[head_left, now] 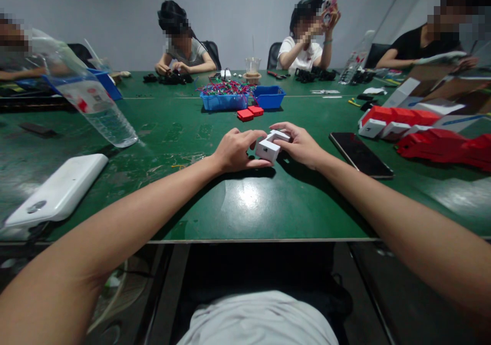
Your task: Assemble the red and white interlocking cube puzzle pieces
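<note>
A small white plastic housing (267,150), with a little dark opening in its near face, is held just over the green table (245,217). My left hand (240,150) grips it from the left, with thumb and fingers around its side. From the right, my right hand (298,143) is closed on the same piece, thumb on top and fingers behind. The far side of the housing is partly hidden by my fingers. Beyond my hands lie two red plastic pieces (250,113). A black-screened phone (360,153) rests to the right of my right hand.
Behind are a blue bin (224,101) of tangled wires and a second blue bin (269,97). At right are red-and-white housings (399,120) and red parts (445,146). A tilted water bottle (97,107) and white power bank (57,191) are at left. Several people sit around the table.
</note>
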### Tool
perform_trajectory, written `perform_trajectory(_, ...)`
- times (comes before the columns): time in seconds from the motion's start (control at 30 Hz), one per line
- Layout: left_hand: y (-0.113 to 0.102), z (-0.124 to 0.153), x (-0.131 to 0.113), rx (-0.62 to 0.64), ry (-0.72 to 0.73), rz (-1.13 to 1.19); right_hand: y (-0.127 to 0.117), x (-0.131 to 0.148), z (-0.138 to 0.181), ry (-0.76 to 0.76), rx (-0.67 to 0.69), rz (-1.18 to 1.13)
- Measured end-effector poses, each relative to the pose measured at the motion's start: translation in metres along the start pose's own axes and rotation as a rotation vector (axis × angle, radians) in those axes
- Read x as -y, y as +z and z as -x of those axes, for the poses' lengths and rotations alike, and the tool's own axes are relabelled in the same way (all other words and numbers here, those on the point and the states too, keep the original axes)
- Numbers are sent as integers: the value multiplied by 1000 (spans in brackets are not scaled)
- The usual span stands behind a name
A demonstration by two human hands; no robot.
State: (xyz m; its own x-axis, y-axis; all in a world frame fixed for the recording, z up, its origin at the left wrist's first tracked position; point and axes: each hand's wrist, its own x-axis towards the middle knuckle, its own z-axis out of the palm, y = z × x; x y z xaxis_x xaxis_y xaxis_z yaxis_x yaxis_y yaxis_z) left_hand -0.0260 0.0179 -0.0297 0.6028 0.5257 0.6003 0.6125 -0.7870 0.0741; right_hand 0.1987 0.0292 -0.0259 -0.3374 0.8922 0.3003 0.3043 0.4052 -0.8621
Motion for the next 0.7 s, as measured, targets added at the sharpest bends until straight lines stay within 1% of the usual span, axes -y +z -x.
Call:
perform_trajectory(0.13, -4, -2, -4, 40, -96, 25, 0, 1, 0, -24, -69, 66)
perform_trajectory(0.23, -6, -4, -7, 101, -143, 32, 1, 2, 0, -35, -141, 48)
perform_trajectory(0.3, -5, -4, -8, 128, -170, 26, 1, 2, -1, -45, -166, 21)
perform_trajectory(0.4, -5, -5, -8, 130, -207, 5, 0, 4, -1, -58, -176, 7)
perform_trajectory(0.53, -6, -5, -7, 87, -242, -57, -3, 6, 0, -43, -155, 62)
perform_trajectory(0.63, -6, -5, -6, 68, -219, -92, -5, 5, 0, 9, -104, 120)
perform_trajectory(0.7, -6, -5, -6, 66, -190, -110, -6, 3, 0, 35, -100, 170)
